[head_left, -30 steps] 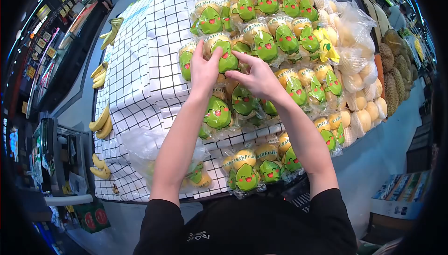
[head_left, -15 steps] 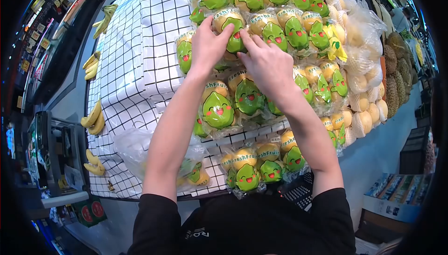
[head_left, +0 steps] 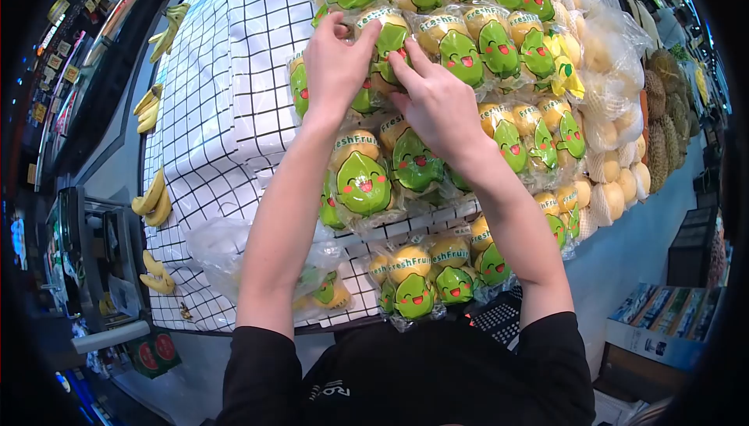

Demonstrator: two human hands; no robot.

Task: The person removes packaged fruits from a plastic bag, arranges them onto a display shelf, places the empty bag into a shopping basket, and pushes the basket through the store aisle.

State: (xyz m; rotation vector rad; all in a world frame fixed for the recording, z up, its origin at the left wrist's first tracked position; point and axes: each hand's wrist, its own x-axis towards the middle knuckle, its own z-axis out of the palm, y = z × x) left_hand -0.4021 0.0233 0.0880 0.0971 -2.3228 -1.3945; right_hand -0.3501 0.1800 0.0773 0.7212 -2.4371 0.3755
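Observation:
Several clear "FreshFruit" bags of round yellow fruit, printed with smiling green leaves, lie in rows on a white checked cloth (head_left: 261,59). Both my hands are at one fruit bag (head_left: 392,34) in the second row from the back. My left hand (head_left: 335,67) has curled fingers at its upper left, the thumb across its face. From the lower right, my right hand (head_left: 441,102) presses bent fingers against the same bag. Fingertips on its far side are hidden. Below my wrists lies another fruit bag (head_left: 363,180).
Net-wrapped yellow fruit (head_left: 612,192) and a plastic-covered heap (head_left: 601,59) stand at the right. Bananas (head_left: 154,200) line the cloth's left edge. Nearer me are a crumpled clear bag (head_left: 222,243) and a front row of fruit bags (head_left: 412,285). Spiky brown fruit (head_left: 663,126) sits far right.
My left hand has shifted slightly left and up, its index finger curling more at the bag's edge. My right hand has slid a little left and down. The bag stays between them.

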